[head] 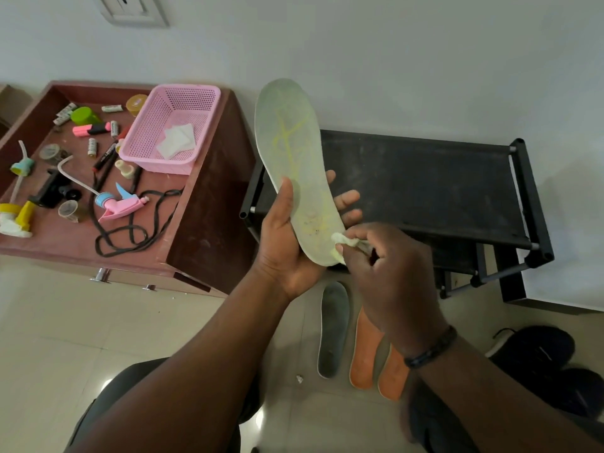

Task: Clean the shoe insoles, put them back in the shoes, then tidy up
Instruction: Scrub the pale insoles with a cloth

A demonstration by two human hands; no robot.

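right hand (382,266) pinches a balled wipe (346,241) at the heel of the pale green insole (294,152), left hand (287,243) gripping it above the black rack (425,178); cleaning step, next likely stroking toeward, three insoles (335,328) below awaiting.

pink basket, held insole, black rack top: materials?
Pink basket: moulded plastic by the look, matte, regular perforated mesh walls. Pale green insole, held by the left hand: probably foam with a fabric face; thin, slightly curved, dull, worn print. Black rack top: looks like stretched fabric on tube rails, dusty; can't confirm.
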